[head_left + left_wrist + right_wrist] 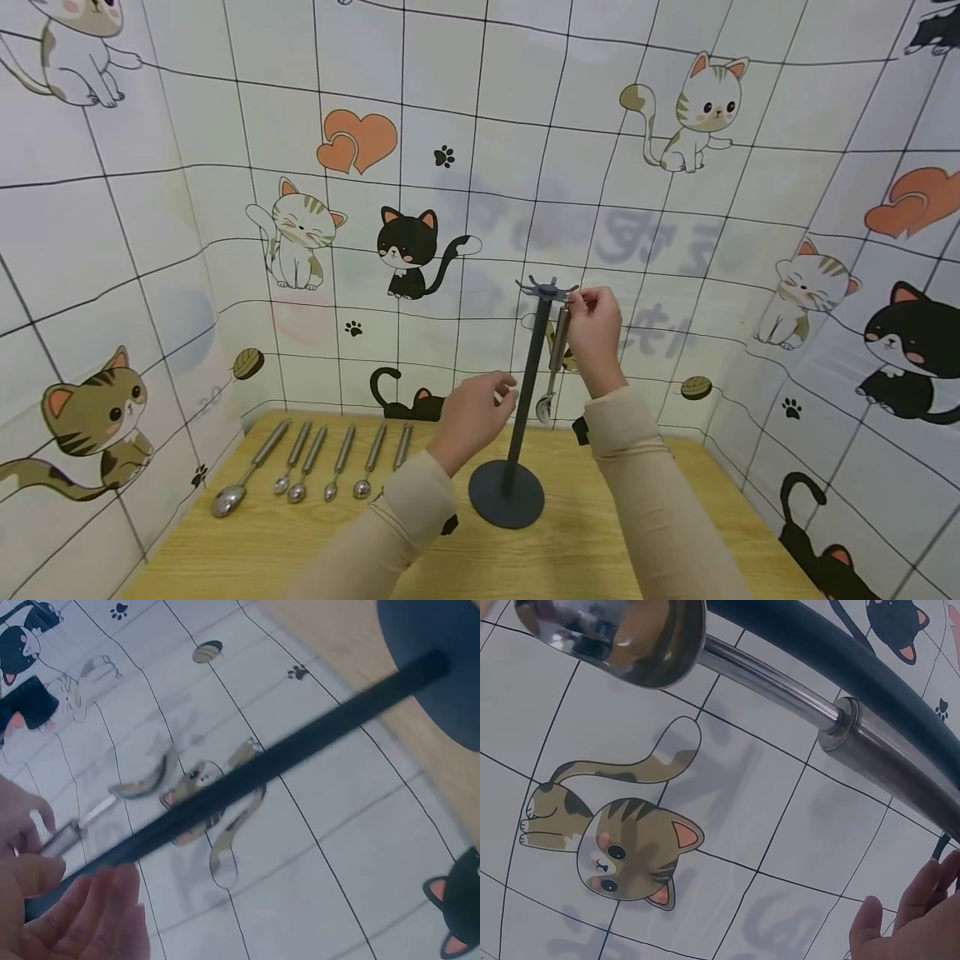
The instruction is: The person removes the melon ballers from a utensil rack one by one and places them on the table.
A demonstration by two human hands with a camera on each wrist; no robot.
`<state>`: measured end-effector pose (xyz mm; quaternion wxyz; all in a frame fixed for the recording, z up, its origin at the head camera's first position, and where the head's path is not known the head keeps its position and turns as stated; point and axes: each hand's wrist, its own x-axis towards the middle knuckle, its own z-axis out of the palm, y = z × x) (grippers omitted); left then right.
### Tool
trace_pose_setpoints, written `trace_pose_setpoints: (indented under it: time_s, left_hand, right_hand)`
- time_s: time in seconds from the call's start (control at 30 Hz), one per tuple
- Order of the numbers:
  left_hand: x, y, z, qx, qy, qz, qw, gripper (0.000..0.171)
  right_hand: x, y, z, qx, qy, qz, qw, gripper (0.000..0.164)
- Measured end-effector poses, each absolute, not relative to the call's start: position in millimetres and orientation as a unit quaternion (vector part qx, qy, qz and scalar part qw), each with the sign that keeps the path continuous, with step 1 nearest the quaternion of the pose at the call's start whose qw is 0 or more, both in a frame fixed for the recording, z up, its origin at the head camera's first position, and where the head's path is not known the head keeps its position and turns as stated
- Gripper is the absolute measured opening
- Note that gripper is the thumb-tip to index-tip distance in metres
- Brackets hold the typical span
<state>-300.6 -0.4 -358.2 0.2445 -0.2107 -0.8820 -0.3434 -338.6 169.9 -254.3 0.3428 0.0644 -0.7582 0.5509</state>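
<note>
My right hand (pixel 596 333) is raised at the top of a dark utensil stand (pixel 531 383). Its thumb and fingertips pinch the upper end of a steel spoon (pixel 558 337), right by the stand's hooks (pixel 551 288). The spoon hangs head down beside the pole; in the right wrist view its shiny bowl (pixel 630 641) and thick handle (pixel 892 754) show close up. On the other side of the pole is my left hand (pixel 476 412), fingers loosely bent and holding nothing. The left wrist view has its fingers (pixel 124 889) close by the pole (pixel 247 780).
Several steel spoons and small scoops lie in a row on the wooden table (pixel 585 542) at the left, the largest spoon (pixel 228 500) outermost. The stand's round base (pixel 487 500) rests on the table. Cat-patterned walls (pixel 450 100) enclose the back and sides.
</note>
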Motion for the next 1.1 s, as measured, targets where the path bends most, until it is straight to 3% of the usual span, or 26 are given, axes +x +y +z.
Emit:
trace_pose_setpoints:
  time_s: [0.23,0.83,1.1]
  left_hand:
    - [-297,40,-343,-0.208,-0.869,-0.366,0.259,0.031]
    - [-314,80,-337,-0.115,-0.902,-0.279,0.309,0.047]
    - [-325,85,-339,-0.135,-0.880,-0.304,0.337,0.041]
  right_hand:
    - [-338,168,-256,0.058,-0.775,0.534,0.334,0.023]
    - [-341,172,-257,0.092,-0.766,0.542,0.334,0.025]
    - [-342,178,-257,0.108,-0.763,0.552,0.319,0.027]
